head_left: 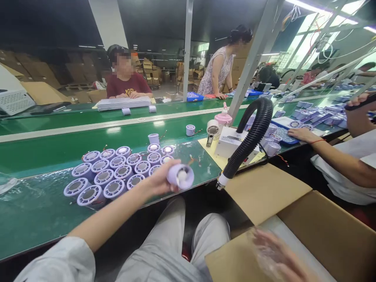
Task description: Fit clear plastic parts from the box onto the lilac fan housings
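Note:
My left hand is closed round a small lilac round fan housing, held just past the near edge of the green bench. Beside it on the bench stand several more lilac housings in tight rows. My right hand is low at the right over an open cardboard box, smeared by motion, with clear plastic film around its fingers.
A black ribbed hose arches from a white unit on a yellow mat. A green conveyor belt runs across. A co-worker's arm reaches in at right. Two people work at the far side.

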{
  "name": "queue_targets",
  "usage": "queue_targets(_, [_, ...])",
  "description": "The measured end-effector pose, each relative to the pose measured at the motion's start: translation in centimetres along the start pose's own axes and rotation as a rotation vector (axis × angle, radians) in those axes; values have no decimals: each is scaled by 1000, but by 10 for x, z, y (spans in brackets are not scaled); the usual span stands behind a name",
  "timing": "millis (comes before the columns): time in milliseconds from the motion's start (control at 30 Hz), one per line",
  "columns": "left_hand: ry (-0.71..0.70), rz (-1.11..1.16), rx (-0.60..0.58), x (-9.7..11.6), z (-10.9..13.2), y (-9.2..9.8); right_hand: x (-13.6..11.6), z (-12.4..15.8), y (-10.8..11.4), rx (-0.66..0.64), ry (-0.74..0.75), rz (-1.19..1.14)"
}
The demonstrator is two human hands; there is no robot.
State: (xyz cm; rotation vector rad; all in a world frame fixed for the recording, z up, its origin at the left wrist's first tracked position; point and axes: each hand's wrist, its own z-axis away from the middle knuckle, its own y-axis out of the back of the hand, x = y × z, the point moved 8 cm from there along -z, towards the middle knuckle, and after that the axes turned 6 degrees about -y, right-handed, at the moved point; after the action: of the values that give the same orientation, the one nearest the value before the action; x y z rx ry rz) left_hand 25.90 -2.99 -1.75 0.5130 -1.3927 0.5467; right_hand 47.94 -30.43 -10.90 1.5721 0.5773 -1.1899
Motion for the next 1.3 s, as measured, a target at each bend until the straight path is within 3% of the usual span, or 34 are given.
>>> queue_targets(100, [91,95,-196,-36,16,-56,-83,5,-50,-4,363,396])
queue_targets(133, [113,115,-269,-44,21,-72,-104,6,-59,63,440,465])
queue_targets(233, [88,-6,-427,-52,35,-100,-134,-2,-78,166,462,675])
queue_targets(367, [-209,-449,-438,-34,43,-106,-127,-15,-82,74,328,692])
queue_targets(433, [-297,-541,-434,-28,48,-108,-120,-16,-81,14,275,614])
queue_targets(600, [-307,-436,-279,-39,48,-100,-107,-13,-81,-150,108,233])
queue_targets(700, [-346,-384,-229,-50,48,-97,-103,-12,-76,-140,-10,-1])
queue_targets(800, [-415,-439,-246,-57,50,-100,-101,-12,-73,-91,-53,-76])
queue_targets(933, [-380,-408,-331,-64,54,-103,-93,-17,-71,-18,-58,-156])
queue_targets(1067, [-237,-208,-411,-71,59,-106,-77,-22,-72,-19,-154,-390])
queue_targets(1167, [-124,-52,-398,-76,62,-105,-76,-20,-76,-67,-142,-437])
queue_targets(1300, [-82,-9,-342,-80,65,-103,-84,-13,-76,-34,-25,-299])
